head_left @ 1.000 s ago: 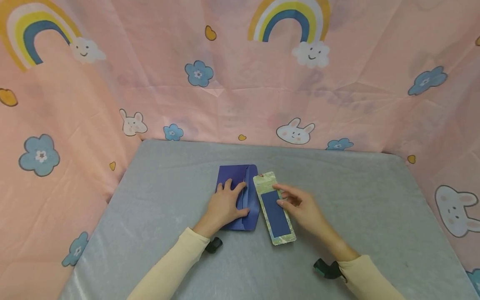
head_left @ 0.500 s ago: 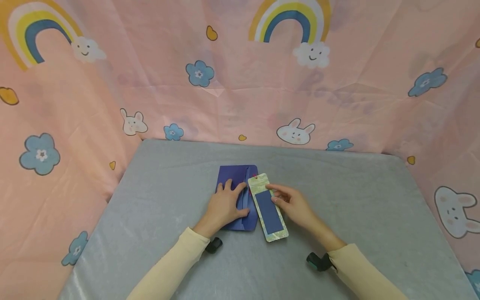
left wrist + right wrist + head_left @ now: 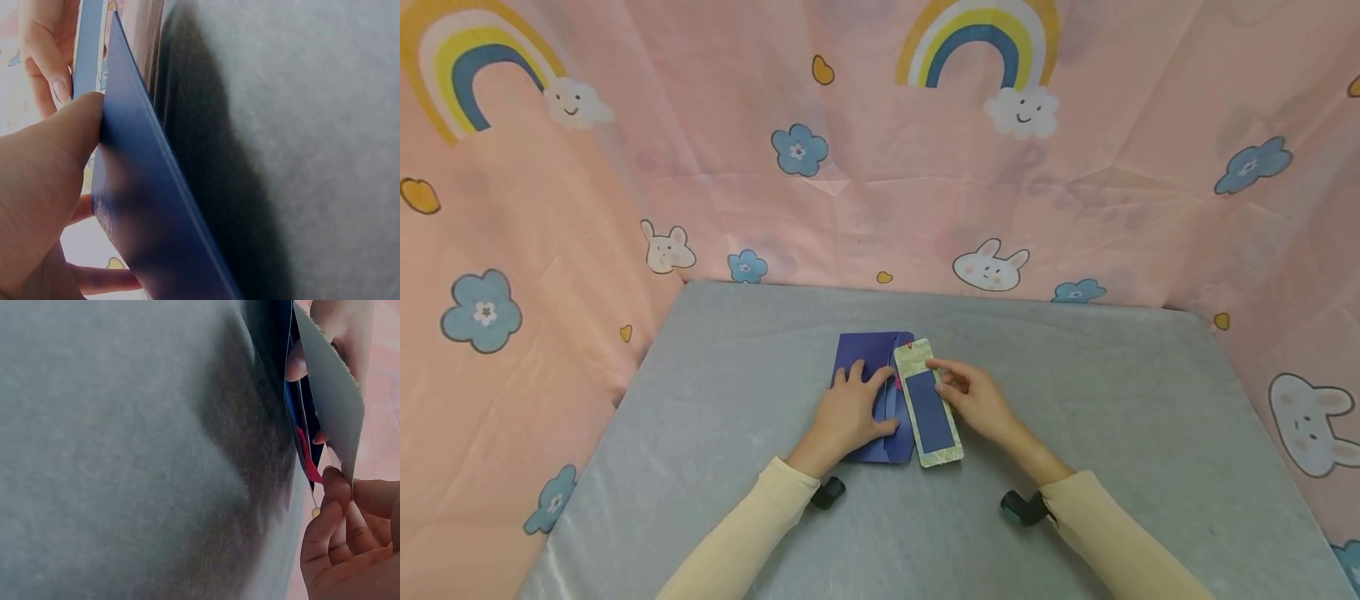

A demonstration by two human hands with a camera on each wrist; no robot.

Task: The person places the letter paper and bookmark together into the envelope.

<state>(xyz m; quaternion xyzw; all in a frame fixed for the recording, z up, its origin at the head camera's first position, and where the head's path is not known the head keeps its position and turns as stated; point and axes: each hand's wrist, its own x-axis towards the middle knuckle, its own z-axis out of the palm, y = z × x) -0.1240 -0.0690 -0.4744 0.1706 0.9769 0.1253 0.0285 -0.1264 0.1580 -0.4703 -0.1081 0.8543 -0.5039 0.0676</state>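
Observation:
My left hand [image 3: 848, 415] grips a blue envelope [image 3: 867, 346], its thumb and forefinger spread at the slit along the right side. In the left wrist view the envelope [image 3: 147, 200] is tilted, with a dark shadow beneath it. From the right, my right hand [image 3: 981, 407] pinches a pale green bookmark [image 3: 931, 414] with a dark blue panel by its edge. The bookmark overlaps the envelope's right flap in the head view. A red tassel [image 3: 307, 456] hangs by the envelope's opening in the right wrist view. How far it reaches inside is hidden.
A grey cloth covers the table [image 3: 760, 333]. Behind it hangs a pink curtain [image 3: 880, 183] printed with rainbows, rabbits and flowers. A black wrist camera [image 3: 829, 492] sits at the left wrist, another black camera [image 3: 1024, 507] at the right.
My right hand has brought the bookmark leftward and slightly up, from beside the envelope to over its right flap. The left hand and envelope have stayed in place.

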